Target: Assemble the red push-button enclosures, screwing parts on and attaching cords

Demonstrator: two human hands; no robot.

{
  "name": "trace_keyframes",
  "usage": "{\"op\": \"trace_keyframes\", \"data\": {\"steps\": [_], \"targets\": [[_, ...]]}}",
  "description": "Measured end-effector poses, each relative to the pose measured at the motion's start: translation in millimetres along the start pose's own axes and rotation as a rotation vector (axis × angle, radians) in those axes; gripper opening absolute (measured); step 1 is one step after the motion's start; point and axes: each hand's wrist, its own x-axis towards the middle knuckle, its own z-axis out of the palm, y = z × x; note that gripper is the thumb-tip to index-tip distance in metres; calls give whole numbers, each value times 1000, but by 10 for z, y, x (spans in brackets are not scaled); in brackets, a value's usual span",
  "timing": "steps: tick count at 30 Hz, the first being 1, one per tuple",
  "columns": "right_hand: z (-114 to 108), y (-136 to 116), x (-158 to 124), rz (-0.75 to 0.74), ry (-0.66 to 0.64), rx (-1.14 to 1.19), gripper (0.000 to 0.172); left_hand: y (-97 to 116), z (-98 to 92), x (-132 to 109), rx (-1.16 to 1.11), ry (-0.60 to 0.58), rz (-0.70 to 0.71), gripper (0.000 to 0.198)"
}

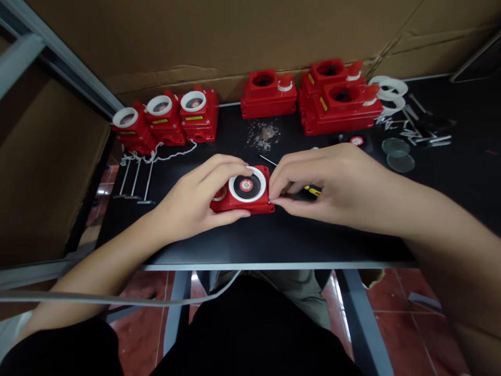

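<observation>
A red plastic box (243, 201) with a white ring and a black disc on top lies on the black table (274, 240) in front of me. My left hand (195, 196) grips its left side, fingers curled over the top and thumb along the front. My right hand (317, 180) is closed at the box's right edge, pinching something small and thin at the corner. A yellow-and-black tool handle (313, 191) shows under the right hand's fingers.
Three red boxes with white rings (166, 120) stand at the back left, with white cord and metal pins (135, 180) beside them. Open red boxes (336, 99) stand at the back right. White rings (389, 91), clear discs (397, 154) and screws lie far right. Cardboard lines the back.
</observation>
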Motion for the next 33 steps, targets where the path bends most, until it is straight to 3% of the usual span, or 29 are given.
{"op": "trace_keyframes", "data": {"steps": [6, 14, 21, 33], "targets": [[-2, 7, 3, -11, 19, 8, 13, 11, -16, -3, -36, 31, -24, 54], [-23, -41, -8, 22, 34, -8, 15, 31, -29, -2, -4, 78, -77, 61], [-32, -64, -27, 23, 40, -16, 14, 3, -50, -18, 17, 42, -161, 74], [-41, -74, -19, 38, 26, -16, 13, 22, -4, -3, -7, 18, -163, 67]]}}
